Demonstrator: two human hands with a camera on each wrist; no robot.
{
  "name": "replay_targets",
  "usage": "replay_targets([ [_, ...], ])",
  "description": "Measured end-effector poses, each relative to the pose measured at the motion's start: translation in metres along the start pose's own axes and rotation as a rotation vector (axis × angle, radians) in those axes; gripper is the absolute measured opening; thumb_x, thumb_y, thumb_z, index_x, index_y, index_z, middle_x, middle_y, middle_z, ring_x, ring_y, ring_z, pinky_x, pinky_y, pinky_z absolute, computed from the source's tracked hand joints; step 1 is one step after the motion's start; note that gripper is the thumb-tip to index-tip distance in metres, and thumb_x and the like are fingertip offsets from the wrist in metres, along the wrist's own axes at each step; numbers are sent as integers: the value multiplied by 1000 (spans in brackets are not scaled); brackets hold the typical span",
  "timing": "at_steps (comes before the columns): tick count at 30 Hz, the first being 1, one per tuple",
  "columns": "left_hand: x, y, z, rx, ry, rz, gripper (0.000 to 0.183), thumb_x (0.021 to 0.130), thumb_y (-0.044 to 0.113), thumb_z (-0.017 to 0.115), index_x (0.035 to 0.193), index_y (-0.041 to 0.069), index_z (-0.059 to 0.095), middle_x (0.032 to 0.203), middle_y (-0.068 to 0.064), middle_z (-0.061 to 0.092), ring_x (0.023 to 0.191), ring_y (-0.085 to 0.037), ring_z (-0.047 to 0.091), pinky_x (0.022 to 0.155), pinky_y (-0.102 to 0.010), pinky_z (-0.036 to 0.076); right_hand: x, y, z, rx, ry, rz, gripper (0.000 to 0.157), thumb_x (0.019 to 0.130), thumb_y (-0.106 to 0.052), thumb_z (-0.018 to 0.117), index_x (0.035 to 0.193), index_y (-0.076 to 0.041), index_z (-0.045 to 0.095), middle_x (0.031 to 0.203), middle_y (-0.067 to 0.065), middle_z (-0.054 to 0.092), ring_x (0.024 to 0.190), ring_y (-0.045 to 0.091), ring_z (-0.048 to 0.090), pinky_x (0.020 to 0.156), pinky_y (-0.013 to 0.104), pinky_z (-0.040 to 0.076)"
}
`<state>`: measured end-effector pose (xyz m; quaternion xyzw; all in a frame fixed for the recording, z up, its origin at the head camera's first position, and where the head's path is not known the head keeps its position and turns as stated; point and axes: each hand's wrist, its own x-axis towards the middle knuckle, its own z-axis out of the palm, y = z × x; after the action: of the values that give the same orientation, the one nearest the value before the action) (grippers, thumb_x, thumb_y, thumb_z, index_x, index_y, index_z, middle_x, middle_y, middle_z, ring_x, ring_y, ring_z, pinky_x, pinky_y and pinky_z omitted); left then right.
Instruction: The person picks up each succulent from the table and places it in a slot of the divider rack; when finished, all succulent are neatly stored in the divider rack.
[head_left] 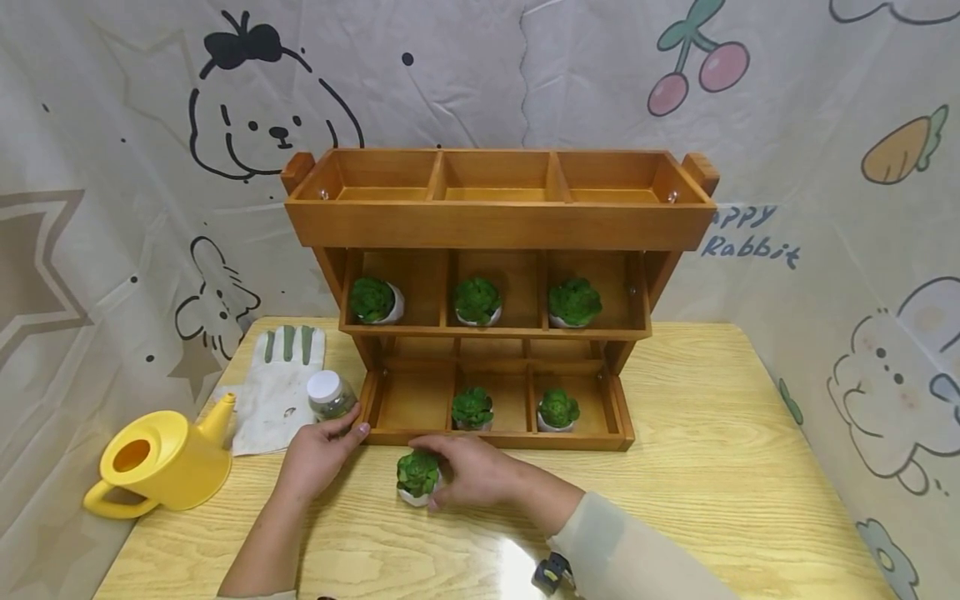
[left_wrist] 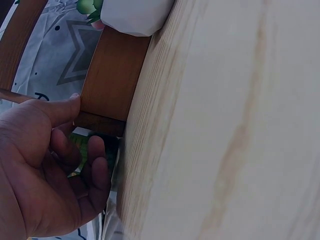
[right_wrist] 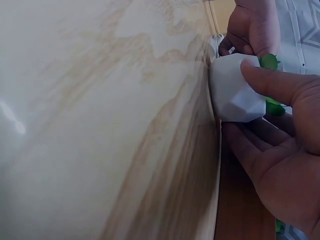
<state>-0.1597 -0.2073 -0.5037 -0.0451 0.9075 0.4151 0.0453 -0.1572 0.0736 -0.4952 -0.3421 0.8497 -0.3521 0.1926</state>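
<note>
In the head view, my right hand holds a small potted succulent in front of the shelf. The right wrist view shows its thumb and fingers on either side of the white faceted pot, low at the tabletop. My left hand grips the front left corner of the wooden three-tier shelf. In the left wrist view, the thumb of the left hand touches the end of the front board, and its other fingers are curled. A lidded clear jar stands beside the left fingertips.
The middle tier bears three potted succulents, one of them a tilted plant. On the bottom tier, one potted succulent sits in the middle compartment and another in the right. Gloves and a yellow watering can are at left.
</note>
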Motion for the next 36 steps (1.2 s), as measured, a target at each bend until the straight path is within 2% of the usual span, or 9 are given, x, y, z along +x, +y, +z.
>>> replay_targets([
  [5, 0, -1, 0, -1, -1, 5, 49, 101, 40, 69, 143, 14, 64, 142, -18, 61, 136, -43, 52, 111, -61, 42, 3, 2, 2, 35, 11, 18, 80, 81, -26, 92, 151, -18, 54, 142, -7, 62, 122, 5, 58, 102, 26, 49],
  [11, 0, -2, 0, -11, -7, 4, 50, 101, 41, 69, 144, 14, 63, 143, -19, 59, 137, -44, 51, 110, -61, 42, 4, 4, 2, 9, 15, 16, 74, 81, -31, 92, 146, -18, 59, 138, -8, 64, 121, 4, 59, 103, 26, 49],
  [24, -2, 1, -1, -16, -4, -2, 51, 101, 43, 69, 143, 15, 64, 143, -20, 59, 137, -45, 51, 110, -61, 42, 5, 3, 0, 29, 38, -11, 69, 82, -31, 91, 143, -18, 62, 127, -11, 70, 110, -1, 63, 96, 22, 51],
  [31, -1, 0, 0, -24, -1, -1, 50, 101, 41, 69, 143, 15, 64, 142, -18, 60, 137, -44, 51, 110, -61, 42, 5, -2, -4, 36, 56, 1, 69, 84, -33, 89, 145, -18, 61, 127, -11, 69, 106, -2, 63, 90, 20, 53],
  [36, 1, -2, 0, -23, 0, -2, 50, 101, 42, 69, 143, 16, 64, 143, -17, 60, 138, -43, 50, 112, -61, 41, 7, -4, -7, 44, 76, -18, 66, 86, -35, 87, 144, -16, 61, 127, -9, 70, 108, -1, 64, 92, 20, 53],
])
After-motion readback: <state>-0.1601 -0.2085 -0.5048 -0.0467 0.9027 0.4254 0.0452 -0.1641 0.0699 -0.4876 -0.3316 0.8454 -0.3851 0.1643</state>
